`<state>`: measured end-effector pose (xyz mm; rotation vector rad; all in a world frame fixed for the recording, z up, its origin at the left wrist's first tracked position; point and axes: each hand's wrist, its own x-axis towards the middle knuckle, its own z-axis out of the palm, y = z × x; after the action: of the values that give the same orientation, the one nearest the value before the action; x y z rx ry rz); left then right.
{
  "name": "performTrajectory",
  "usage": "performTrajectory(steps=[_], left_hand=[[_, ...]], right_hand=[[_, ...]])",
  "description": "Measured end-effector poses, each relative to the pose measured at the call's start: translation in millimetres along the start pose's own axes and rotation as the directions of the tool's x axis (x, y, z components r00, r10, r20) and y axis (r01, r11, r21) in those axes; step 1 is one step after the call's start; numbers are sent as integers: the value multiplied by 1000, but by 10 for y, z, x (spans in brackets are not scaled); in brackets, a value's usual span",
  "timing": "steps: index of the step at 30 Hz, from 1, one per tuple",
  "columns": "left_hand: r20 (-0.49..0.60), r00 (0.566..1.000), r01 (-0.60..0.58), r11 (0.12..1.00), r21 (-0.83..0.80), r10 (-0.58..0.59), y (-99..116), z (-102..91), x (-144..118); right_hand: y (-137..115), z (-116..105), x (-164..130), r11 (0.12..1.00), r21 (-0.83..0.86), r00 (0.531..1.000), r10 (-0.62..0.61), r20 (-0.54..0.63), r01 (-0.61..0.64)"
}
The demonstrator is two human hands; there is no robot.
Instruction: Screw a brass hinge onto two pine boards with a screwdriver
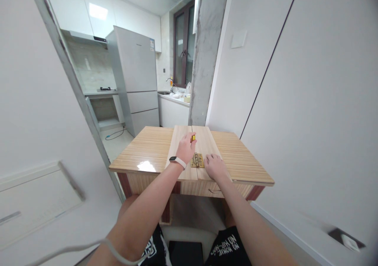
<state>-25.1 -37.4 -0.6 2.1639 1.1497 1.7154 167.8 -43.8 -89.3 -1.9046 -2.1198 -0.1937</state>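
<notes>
Two pale wooden boards (pixel 206 144) lie side by side on a striped wooden table (pixel 147 152). A brass hinge (pixel 197 160) sits across the seam between them. My left hand (pixel 186 148), with a dark wristband, is closed around a tool with a yellow handle (pixel 193 137) just above the hinge. My right hand (pixel 215 167) lies flat on the right board, right beside the hinge, fingers spread and holding nothing.
A grey concrete pillar (pixel 206 53) and white wall panels stand behind the table. A kitchen with a fridge (pixel 136 77), counter and sink (pixel 173 95) opens at the back left. My knees in dark shorts are under the table's front edge.
</notes>
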Motion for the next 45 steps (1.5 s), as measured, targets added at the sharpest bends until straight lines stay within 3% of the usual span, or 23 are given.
performTrajectory(steps=[14,22,29,37,45], left_hand=[[-69,997,46,993,105,-39,74,-7,-12],[4,1000,1,999,49,-1,106,28,-20],[-2,1000,-1,1000,-21,1,24,9,-13],[-51,999,22,993,113,-16,81,-28,-2],[-40,998,57,991,118,-53,93,-14,-13]], right_hand=[[-9,2,-3,1000,17,1000,4,-8,-4],[-9,-13,-6,1000,0,999,-11,-30,11],[-11,-33,-8,1000,13,1000,0,2,0],[-24,-25,-2,1000,10,1000,14,9,-14],[-29,-49,-12,1000,9,1000,19,14,-19]])
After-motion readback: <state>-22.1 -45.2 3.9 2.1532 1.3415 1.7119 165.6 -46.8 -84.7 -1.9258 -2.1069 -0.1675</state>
